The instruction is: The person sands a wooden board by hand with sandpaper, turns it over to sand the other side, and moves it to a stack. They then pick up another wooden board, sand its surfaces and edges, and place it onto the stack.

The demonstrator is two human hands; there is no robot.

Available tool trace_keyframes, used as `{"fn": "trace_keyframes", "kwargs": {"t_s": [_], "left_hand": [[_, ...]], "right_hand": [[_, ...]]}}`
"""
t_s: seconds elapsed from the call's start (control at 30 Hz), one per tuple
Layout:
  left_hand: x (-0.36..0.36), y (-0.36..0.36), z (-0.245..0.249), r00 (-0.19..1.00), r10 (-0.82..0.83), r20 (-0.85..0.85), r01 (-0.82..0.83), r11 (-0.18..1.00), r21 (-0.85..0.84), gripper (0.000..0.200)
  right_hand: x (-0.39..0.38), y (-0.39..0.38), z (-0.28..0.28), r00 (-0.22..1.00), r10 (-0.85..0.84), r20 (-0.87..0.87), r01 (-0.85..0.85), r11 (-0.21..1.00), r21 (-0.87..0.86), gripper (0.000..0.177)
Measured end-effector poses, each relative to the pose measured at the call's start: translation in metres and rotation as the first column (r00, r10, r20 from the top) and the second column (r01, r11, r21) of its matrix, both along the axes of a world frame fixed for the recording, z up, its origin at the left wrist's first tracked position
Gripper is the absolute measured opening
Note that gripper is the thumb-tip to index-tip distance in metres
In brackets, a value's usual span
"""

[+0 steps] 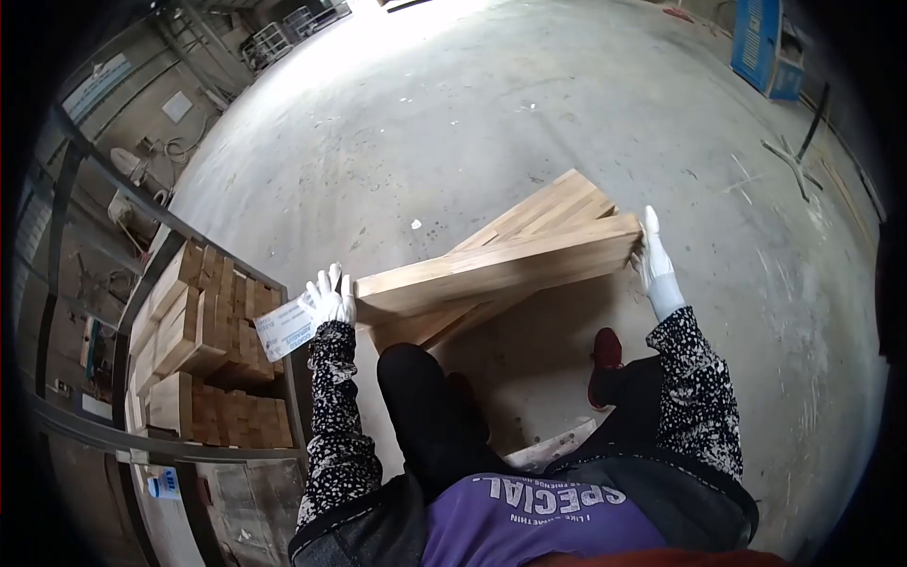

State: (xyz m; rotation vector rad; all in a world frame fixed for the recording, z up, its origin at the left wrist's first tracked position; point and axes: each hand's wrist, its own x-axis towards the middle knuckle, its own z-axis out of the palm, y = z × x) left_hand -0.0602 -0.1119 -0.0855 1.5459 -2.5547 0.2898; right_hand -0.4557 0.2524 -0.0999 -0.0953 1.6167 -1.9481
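- Long plank (501,265) of pale glued wood, held crosswise in front of the knees, lifted clear of the concrete floor (453,113), right end slightly higher than left.
- Beneath it, lower boards (553,203) of the same wood, lying at an angle and crossing under the plank's middle; impossible to tell whether touching it or just below.
- Left hand (331,300), in a white glove, pressed against the plank's left end, fingers (328,281) pointing up and closed against the end face rather than curled round it.
- Right hand (654,257), also gloved, set against the far right end, fingers (649,225) stretched up along that end; thumbs hidden on both sides, so any hook underneath impossible to tell.
- Judged step: plank carried between the two hands, squeezed end to end, not yet set down.
- Judged need for any next move: steady inward pressure from both palms, ends kept level, care over the lower boards and the red shoe (605,352) close below.
- White card (283,328) with print just beside the left hand; held or merely behind it, unclear.
- Further left, a metal rack (165,444) loaded with stacked wood blocks (213,326).
- Far off at upper right, a blue cabinet (759,42) by the wall.
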Motion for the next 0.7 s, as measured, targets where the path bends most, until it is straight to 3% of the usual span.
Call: {"fn": "trace_keyframes", "kwargs": {"t_s": [0.13,0.2,0.27,0.37,0.43,0.5,0.6,0.7], "left_hand": [[-0.036,0.029,-0.001,1.000,0.001,0.020,0.000,0.999,-0.047,0.049],[-0.080,0.069,-0.013,0.966,-0.251,0.067,0.259,0.922,-0.287,0.048],[-0.137,0.121,-0.005,0.896,-0.442,-0.052,0.412,0.868,-0.277,0.050],[-0.219,0.201,0.002,0.782,-0.620,-0.059,0.599,0.775,-0.198,0.054],[-0.263,0.242,-0.002,0.687,-0.717,-0.117,0.690,0.695,-0.204,0.055],[-0.299,0.272,-0.001,0.630,-0.757,-0.174,0.730,0.653,-0.203,0.055],[-0.327,0.288,0.003,0.572,-0.802,-0.172,0.797,0.593,-0.114,0.056],[-0.326,0.278,0.001,0.516,-0.837,-0.181,0.836,0.538,-0.104,0.056]], "right_hand": [[0.000,-0.006,0.003,0.999,-0.047,-0.005,0.047,0.998,0.034,0.100],[-0.003,-0.005,0.003,1.000,-0.004,0.027,0.005,0.999,-0.032,0.100],[0.007,-0.001,0.015,1.000,-0.003,0.030,0.005,0.998,-0.067,0.099],[0.003,0.004,0.012,0.999,-0.008,0.041,0.009,1.000,-0.022,0.101],[-0.003,0.006,0.002,0.988,0.040,0.147,-0.022,0.992,-0.120,0.100],[-0.009,0.002,-0.003,0.982,0.063,0.178,-0.033,0.986,-0.166,0.100],[-0.010,-0.005,-0.010,0.988,0.038,0.148,0.022,0.923,-0.384,0.098],[-0.013,-0.001,-0.011,0.982,0.081,0.171,-0.027,0.954,-0.297,0.097]]}}
